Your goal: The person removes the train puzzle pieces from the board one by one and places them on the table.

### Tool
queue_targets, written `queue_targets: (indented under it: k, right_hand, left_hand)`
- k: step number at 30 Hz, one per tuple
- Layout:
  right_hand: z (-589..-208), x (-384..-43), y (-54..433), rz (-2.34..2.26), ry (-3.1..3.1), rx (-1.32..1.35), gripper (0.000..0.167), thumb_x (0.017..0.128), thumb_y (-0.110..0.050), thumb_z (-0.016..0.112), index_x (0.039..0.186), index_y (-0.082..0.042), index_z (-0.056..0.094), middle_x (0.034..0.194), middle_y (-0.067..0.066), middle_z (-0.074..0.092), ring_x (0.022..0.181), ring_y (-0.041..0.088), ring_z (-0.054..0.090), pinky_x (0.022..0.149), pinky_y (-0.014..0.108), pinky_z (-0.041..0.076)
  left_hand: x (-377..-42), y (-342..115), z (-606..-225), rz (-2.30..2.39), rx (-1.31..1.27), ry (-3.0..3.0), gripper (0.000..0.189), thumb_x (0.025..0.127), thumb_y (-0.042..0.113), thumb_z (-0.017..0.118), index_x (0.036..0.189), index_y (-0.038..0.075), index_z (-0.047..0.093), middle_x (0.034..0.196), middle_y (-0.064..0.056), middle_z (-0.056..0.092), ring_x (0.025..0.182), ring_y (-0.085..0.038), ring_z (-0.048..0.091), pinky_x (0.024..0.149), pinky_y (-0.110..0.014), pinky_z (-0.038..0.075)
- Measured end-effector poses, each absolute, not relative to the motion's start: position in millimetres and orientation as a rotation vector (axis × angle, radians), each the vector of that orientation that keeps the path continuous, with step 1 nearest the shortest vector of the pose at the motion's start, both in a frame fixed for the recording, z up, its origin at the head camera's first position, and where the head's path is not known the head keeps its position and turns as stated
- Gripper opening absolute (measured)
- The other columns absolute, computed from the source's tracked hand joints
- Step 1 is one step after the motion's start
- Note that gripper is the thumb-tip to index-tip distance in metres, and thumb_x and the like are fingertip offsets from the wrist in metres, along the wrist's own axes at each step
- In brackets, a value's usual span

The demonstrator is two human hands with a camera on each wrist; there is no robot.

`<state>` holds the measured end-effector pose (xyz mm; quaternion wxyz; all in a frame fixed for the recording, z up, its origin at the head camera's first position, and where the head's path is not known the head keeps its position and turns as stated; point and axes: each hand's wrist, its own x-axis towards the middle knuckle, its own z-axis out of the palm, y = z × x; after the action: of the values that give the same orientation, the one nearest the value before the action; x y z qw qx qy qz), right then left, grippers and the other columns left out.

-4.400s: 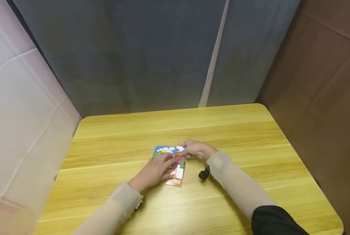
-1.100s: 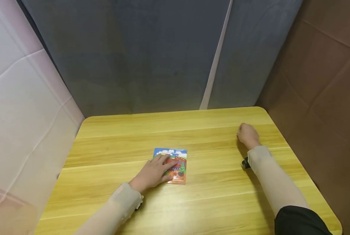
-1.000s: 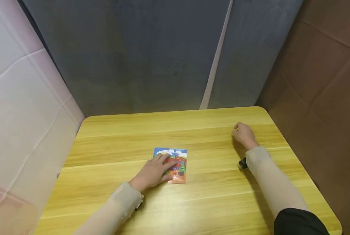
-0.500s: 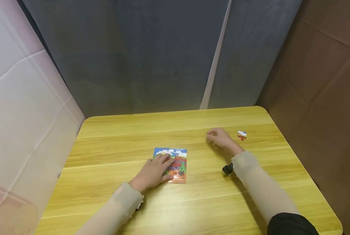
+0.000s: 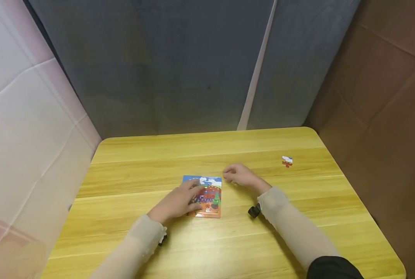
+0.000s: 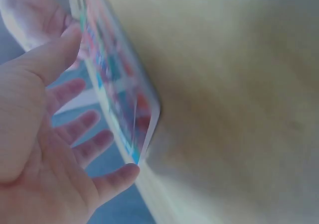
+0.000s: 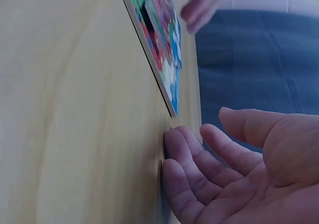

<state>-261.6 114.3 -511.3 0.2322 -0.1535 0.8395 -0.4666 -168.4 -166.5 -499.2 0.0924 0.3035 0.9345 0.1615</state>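
A colourful jigsaw puzzle [image 5: 212, 198], with blue sky at its top, lies flat on the table; part of its left side is hidden by my left hand [image 5: 177, 199]. That hand is over the puzzle with its fingers spread. In the left wrist view the fingers hold nothing, and whether they touch the puzzle [image 6: 119, 79] is unclear. Just beyond the puzzle's upper right corner is my right hand [image 5: 240, 175]. The right wrist view shows its fingers loosely bent near the tabletop, with nothing gripped. One loose puzzle piece [image 5: 287, 161], white, blue and red, lies farther right.
The wood-grain table [image 5: 141, 155] has rounded corners. A dark grey cloth [image 5: 193, 77] hangs behind it, a white sheet [image 5: 30, 135] on the left and a brown one [image 5: 385, 97] on the right. Black wrist devices show under both sleeves.
My right hand has left the loose piece at the far right and moved left to the puzzle's corner. My left hand has shifted slightly left, uncovering more of the puzzle.
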Motion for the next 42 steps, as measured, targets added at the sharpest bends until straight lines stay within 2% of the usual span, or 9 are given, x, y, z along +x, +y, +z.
queue_targets:
  k: [7,12,18,24,27,31,33,38,42]
  right_hand:
    - [-514,-253,102,-1.295,2.313,-0.374,0.022,0.103,-0.016,0.061,0.121,-0.005,0.067,0.109,0.007,0.067,0.094,0.021,0.065,0.079,0.035,0.055]
    - [-517,-251,99,-1.294,2.321,-0.394,0.021,0.102,-0.017,0.062,0.12,-0.006,0.068,0.112,0.006,0.067,0.098,0.021,0.065,0.082,0.038,0.055]
    - [-518,-250,98,-1.287,2.342,-0.387,0.02,0.101,-0.016,0.063,0.119,-0.008,0.069,0.113,0.004,0.067,0.105,0.022,0.063,0.09,0.041,0.054]
    - [-512,-247,95,-1.24,2.373,-0.426,0.026,0.1,-0.013,0.064,0.125,-0.007,0.067,0.117,0.006,0.066,0.111,0.025,0.06,0.097,0.043,0.051]
    - [-510,-246,94,-1.202,2.372,-0.443,0.025,0.099,-0.011,0.066,0.123,-0.006,0.068,0.109,0.006,0.065,0.102,0.023,0.06,0.09,0.04,0.052]
    - [-512,-246,92,-1.122,2.361,-0.488,0.019,0.098,-0.012,0.068,0.116,-0.006,0.069,0.094,0.005,0.064,0.08,0.017,0.057,0.073,0.032,0.051]
    - [-513,-244,91,-1.1,2.349,-0.504,0.017,0.098,-0.013,0.068,0.113,-0.005,0.07,0.092,0.005,0.064,0.073,0.015,0.054,0.068,0.03,0.05]
    - [-513,-239,88,-1.087,2.365,-0.485,0.01,0.099,-0.011,0.066,0.104,-0.005,0.071,0.098,0.005,0.066,0.075,0.017,0.055,0.066,0.029,0.049]
    - [-510,-235,88,-1.116,2.376,-0.404,0.017,0.103,-0.009,0.056,0.103,-0.003,0.071,0.094,0.006,0.067,0.076,0.019,0.057,0.065,0.03,0.049]
  left_hand:
    - [-175,-181,-493,0.481,0.873,2.767,0.081,0.084,0.041,0.08,0.151,0.009,0.047,0.157,-0.019,0.038,0.144,-0.041,0.035,0.108,-0.064,0.036]
    - [-174,-186,-498,0.401,0.812,2.771,0.085,0.083,0.046,0.079,0.151,0.007,0.046,0.16,-0.018,0.034,0.147,-0.04,0.03,0.106,-0.068,0.037]
    - [-173,-188,-502,0.402,0.758,2.834,0.086,0.081,0.051,0.078,0.152,0.013,0.047,0.161,-0.017,0.032,0.145,-0.041,0.032,0.104,-0.068,0.038]
    - [-175,-189,-506,0.363,0.771,2.865,0.084,0.083,0.056,0.074,0.152,0.017,0.047,0.16,-0.017,0.034,0.144,-0.041,0.035,0.101,-0.069,0.04]
    - [-176,-189,-507,0.334,0.767,2.866,0.084,0.085,0.059,0.071,0.154,0.019,0.045,0.162,-0.015,0.032,0.145,-0.04,0.035,0.101,-0.069,0.04]
    - [-176,-188,-507,0.29,0.761,2.858,0.082,0.088,0.059,0.069,0.155,0.018,0.043,0.163,-0.015,0.029,0.145,-0.041,0.033,0.101,-0.07,0.04]
    - [-175,-188,-506,0.272,0.757,2.852,0.081,0.089,0.059,0.068,0.155,0.018,0.042,0.163,-0.016,0.028,0.146,-0.042,0.032,0.101,-0.07,0.04]
    - [-174,-187,-503,0.24,0.76,2.834,0.081,0.091,0.058,0.065,0.156,0.018,0.039,0.165,-0.015,0.024,0.146,-0.041,0.031,0.101,-0.071,0.039]
    - [-173,-187,-502,0.243,0.764,2.828,0.081,0.092,0.058,0.065,0.157,0.018,0.039,0.165,-0.015,0.024,0.146,-0.042,0.031,0.101,-0.072,0.038]
